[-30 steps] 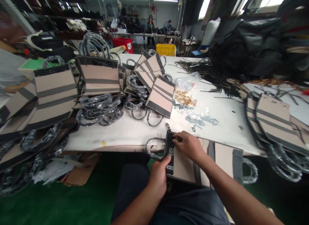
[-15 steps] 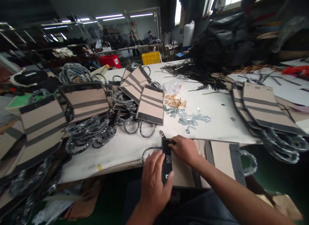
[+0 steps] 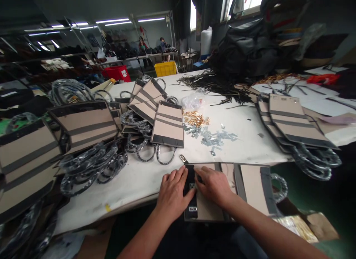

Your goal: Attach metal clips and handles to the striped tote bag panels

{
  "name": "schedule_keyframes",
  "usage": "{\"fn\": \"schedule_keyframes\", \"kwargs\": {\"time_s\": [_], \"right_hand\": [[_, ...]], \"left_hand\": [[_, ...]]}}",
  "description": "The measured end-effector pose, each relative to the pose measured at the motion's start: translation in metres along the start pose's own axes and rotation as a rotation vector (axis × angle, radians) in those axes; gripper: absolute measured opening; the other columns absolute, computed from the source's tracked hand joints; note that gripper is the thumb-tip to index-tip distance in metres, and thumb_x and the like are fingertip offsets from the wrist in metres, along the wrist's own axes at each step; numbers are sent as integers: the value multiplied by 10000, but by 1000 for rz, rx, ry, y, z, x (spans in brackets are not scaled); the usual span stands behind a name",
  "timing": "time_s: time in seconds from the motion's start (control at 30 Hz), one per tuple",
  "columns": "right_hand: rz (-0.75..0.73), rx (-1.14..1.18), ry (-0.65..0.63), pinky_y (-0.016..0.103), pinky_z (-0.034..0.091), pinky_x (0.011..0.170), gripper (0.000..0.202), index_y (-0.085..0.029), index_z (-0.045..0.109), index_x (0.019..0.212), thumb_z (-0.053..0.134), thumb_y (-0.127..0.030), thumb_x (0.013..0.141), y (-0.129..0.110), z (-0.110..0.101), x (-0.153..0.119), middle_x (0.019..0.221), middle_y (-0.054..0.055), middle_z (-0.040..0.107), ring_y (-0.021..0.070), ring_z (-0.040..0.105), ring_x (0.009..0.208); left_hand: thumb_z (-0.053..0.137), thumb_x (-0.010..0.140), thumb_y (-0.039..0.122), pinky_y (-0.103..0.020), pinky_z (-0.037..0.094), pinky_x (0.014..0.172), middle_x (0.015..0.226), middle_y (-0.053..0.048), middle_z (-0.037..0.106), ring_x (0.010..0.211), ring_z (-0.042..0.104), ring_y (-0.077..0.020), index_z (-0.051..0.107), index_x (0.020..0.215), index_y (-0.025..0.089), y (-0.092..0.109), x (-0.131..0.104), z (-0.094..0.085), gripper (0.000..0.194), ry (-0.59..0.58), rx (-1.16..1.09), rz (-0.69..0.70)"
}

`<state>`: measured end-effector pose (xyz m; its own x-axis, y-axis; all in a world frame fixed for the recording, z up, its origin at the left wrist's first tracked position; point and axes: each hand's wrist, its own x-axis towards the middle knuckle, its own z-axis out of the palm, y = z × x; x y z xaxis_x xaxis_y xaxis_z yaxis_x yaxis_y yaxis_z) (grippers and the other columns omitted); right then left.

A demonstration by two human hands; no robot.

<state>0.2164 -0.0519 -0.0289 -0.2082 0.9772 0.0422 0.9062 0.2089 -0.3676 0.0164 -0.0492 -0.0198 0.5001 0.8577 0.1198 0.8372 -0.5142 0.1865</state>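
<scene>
A beige panel with dark bands lies across the table's front edge, partly over my lap. My left hand rests at the panel's black left end, fingers extended and thumb apart. My right hand is on the panel just right of the black end, its fingers curled down; what they hold, if anything, is hidden. Between the hands a small square metal plate shows on the black strip, with another metal piece below it. A metal zipper pull sticks out at the panel's upper left corner.
Stacked panels with plastic-wrapped handles stand left and right. Gold fasteners and silver plates lie mid-table, with black straps behind. Two people sit in the background.
My left hand has moved up the black end, closer to my right hand. My right hand has shifted slightly down. The camera view has turned a little right.
</scene>
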Motion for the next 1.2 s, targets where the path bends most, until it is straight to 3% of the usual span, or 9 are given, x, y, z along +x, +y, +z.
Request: {"fn": "schedule_keyframes", "kwargs": {"time_s": [0.17,0.43,0.73,0.9,1.0,1.1,1.2], "right_hand": [[52,24,57,314,446,805,370,-253,657,1330,598,-277,965,-9,3,-6,1049,66,718,240,668,965],[15,19,76,326,433,796,351,-238,661,1291,576,-240,949,-14,4,-3,1018,46,713,236,649,945],[-7,-11,38,324,457,843,426,-226,617,1388,565,-272,968,-12,8,0,1075,77,728,243,662,978],[11,44,16,291,498,853,422,-273,648,1377,593,-305,960,-12,-2,2,1120,54,761,233,706,1014],[89,90,40,284,513,863,322,-311,743,1249,603,-390,970,6,-21,13,1149,19,781,227,724,1035],[223,-4,106,299,508,847,321,-304,780,1192,579,-444,984,44,-44,32,1173,25,778,230,719,1019],[363,-137,65,302,480,779,359,-284,789,1183,578,-475,963,83,-58,51,1209,58,755,256,694,1026]], "left_hand": [[607,971,443,-512,435,1047,1651,-90,412,1310,525,-319,487,1531,197,-10,1,1,624,2,57,77],[610,967,430,-471,436,1032,1634,-64,444,1301,507,-311,477,1542,207,-24,1,12,632,49,17,130],[621,962,412,-480,426,1023,1605,-76,482,1282,509,-313,509,1522,216,-20,4,8,604,28,44,123],[624,955,443,-504,431,1000,1590,-77,502,1248,531,-328,512,1524,245,-20,4,5,613,11,38,130],[649,934,492,-499,430,1013,1586,-71,506,1272,519,-326,501,1529,247,-22,3,5,660,25,-13,111],[663,919,511,-495,426,1026,1581,-58,512,1281,515,-321,499,1528,263,-24,1,8,677,53,-60,90],[679,901,501,-501,414,1042,1581,-33,516,1283,509,-323,524,1504,280,-25,0,10,661,50,-87,70]]}}
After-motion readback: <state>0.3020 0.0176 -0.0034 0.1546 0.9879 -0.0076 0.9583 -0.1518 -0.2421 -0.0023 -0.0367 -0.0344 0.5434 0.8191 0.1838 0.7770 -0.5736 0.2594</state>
